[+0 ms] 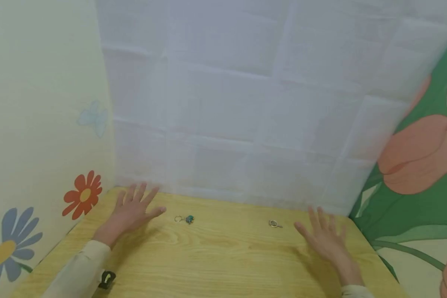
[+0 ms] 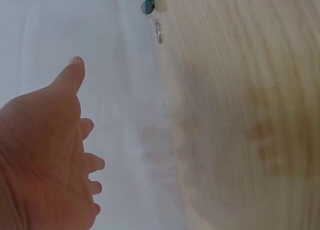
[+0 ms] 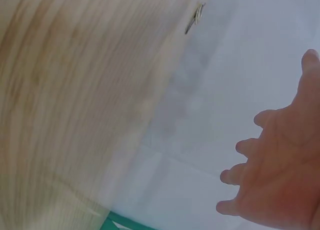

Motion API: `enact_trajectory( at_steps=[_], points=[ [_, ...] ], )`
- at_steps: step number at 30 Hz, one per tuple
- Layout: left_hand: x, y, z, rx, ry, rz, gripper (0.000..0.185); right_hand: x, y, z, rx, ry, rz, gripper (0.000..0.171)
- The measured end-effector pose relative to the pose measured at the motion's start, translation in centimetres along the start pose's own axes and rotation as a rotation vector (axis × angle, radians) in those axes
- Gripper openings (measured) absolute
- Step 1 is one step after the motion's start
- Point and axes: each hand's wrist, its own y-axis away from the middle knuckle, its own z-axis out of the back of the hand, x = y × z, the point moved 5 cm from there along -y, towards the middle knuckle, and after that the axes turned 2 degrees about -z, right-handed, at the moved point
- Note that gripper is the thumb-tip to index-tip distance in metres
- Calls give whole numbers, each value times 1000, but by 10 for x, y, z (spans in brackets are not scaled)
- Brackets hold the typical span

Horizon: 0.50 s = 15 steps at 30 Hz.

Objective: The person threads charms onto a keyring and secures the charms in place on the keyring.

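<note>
Both hands hover spread above a light wooden table (image 1: 223, 260). My left hand (image 1: 134, 209) is at the back left, fingers straight and apart, holding nothing; the left wrist view shows its palm (image 2: 47, 155). Just right of its thumb lies a small teal charm on a key ring (image 1: 186, 219), also seen in the left wrist view (image 2: 150, 10). My right hand (image 1: 324, 236) is at the right, fingers spread and empty, its palm in the right wrist view (image 3: 282, 160). A bare metal key ring (image 1: 274, 224) lies just left of it, the same ring (image 3: 197, 16) showing at the table's far edge.
A white sheet (image 1: 246, 103) hangs as a backdrop behind the table. A cream wall with flower stickers (image 1: 82, 194) closes the left side, and a tulip-patterned wall (image 1: 417, 157) closes the right. A small black clip (image 1: 106, 279) sits by my left sleeve.
</note>
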Motion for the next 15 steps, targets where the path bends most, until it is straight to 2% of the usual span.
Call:
enact_trajectory(
  at_steps=[3, 7, 11, 15],
  points=[
    [0, 1, -7, 18, 7, 0, 87, 4, -2, -2, 9, -15, 12, 87],
    [-7, -5, -17, 48, 22, -41, 85, 14, -11, -2, -14, -58, 74, 83],
    [-22, -11, -19, 78, 27, -98, 64, 26, -25, -6, -37, -122, 113, 67],
    [-36, -19, -26, 141, 78, -102, 36, 35, -45, -29, 6, -150, 85, 49]
  ],
)
